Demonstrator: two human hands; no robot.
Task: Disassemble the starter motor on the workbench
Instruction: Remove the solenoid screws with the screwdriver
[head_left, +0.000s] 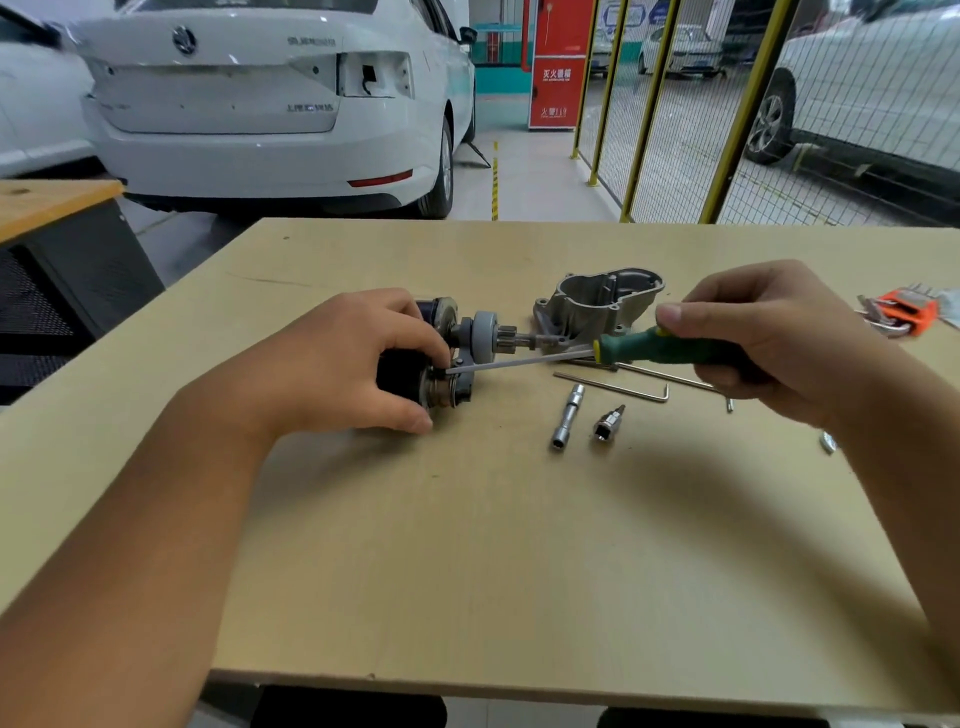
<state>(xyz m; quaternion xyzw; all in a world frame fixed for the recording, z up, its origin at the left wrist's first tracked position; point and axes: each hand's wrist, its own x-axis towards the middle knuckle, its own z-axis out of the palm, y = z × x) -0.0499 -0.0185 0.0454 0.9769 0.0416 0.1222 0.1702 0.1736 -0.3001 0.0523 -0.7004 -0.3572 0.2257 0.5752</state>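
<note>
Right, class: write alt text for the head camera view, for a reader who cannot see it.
At a wooden workbench, a person's left hand grips a starter motor while the right hand holds a green-handled screwdriver, its tip at the motor's end. A grey metal housing, hex keys and two sockets lie nearby.

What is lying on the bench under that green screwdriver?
Under the green screwdriver lie bent hex keys. Their far ends are hidden beneath the right hand.
</note>
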